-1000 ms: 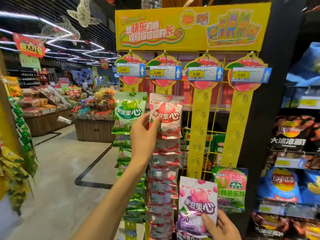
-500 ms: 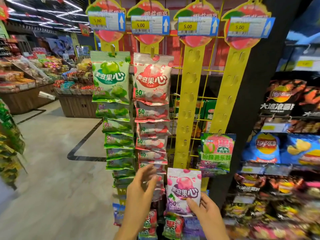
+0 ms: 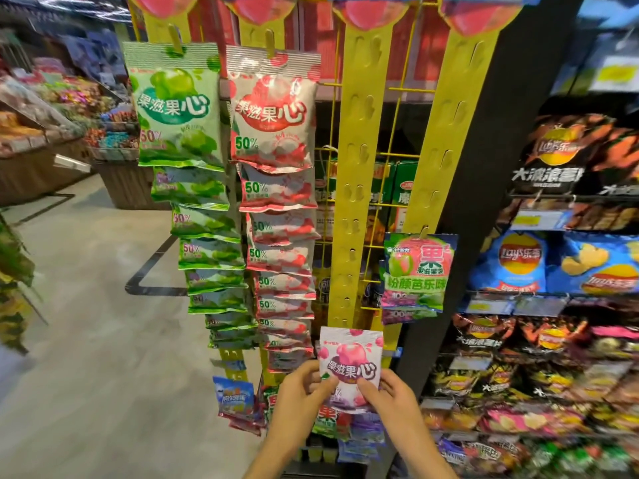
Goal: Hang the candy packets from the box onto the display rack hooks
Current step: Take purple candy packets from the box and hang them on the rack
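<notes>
Your left hand [image 3: 300,388] and right hand [image 3: 390,395] both pinch a pink candy packet [image 3: 351,366] by its lower edges, thumbs on its face, holding it upright at the foot of the third yellow hanging strip [image 3: 358,174] (its hooks bare above the packet). To the left, green packets [image 3: 176,105] and red packets [image 3: 273,112] hang in full overlapping columns. One green-and-pink packet [image 3: 416,271] hangs on the fourth strip [image 3: 449,126], beside shelves of crisp bags [image 3: 522,261].
</notes>
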A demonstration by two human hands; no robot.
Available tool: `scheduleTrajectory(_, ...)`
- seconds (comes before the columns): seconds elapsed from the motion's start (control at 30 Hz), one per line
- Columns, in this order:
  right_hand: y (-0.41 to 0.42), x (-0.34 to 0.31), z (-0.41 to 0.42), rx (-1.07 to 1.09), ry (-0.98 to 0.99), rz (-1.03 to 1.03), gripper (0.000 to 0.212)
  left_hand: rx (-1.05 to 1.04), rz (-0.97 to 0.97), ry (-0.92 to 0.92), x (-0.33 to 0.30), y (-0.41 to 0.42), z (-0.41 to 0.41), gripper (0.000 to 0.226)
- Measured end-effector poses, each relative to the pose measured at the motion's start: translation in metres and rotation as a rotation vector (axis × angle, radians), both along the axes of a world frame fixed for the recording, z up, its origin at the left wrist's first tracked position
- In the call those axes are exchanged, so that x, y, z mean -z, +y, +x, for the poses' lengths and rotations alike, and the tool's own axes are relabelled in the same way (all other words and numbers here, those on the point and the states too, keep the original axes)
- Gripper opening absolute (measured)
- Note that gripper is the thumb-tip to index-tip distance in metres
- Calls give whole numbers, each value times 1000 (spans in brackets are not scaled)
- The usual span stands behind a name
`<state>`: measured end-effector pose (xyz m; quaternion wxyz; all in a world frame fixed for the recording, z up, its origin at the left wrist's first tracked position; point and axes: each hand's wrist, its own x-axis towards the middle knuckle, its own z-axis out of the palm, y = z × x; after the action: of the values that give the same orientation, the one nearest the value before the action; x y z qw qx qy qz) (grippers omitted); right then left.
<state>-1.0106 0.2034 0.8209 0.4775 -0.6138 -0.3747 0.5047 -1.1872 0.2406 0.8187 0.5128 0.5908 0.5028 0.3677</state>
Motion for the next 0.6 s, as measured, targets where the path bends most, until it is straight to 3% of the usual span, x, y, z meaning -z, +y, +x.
scheduleTrajectory(0.17, 22, 1, 7, -22, -88, 58, 15, -65, 57, 17, 7, 19, 8, 16)
scheduleTrajectory(0.33, 46, 9, 12, -50, -128, 82, 15, -80, 68, 40, 12, 34, 15, 32)
scheduleTrajectory(0.47, 58, 20, 15, -63, -177, 69, 13, -122, 58, 77, 21, 39, 19, 9)
scheduleTrajectory(0.6, 59, 37, 17, -85, -221, 38, 10, -115, 28, 111, 36, 42, 22, 17)
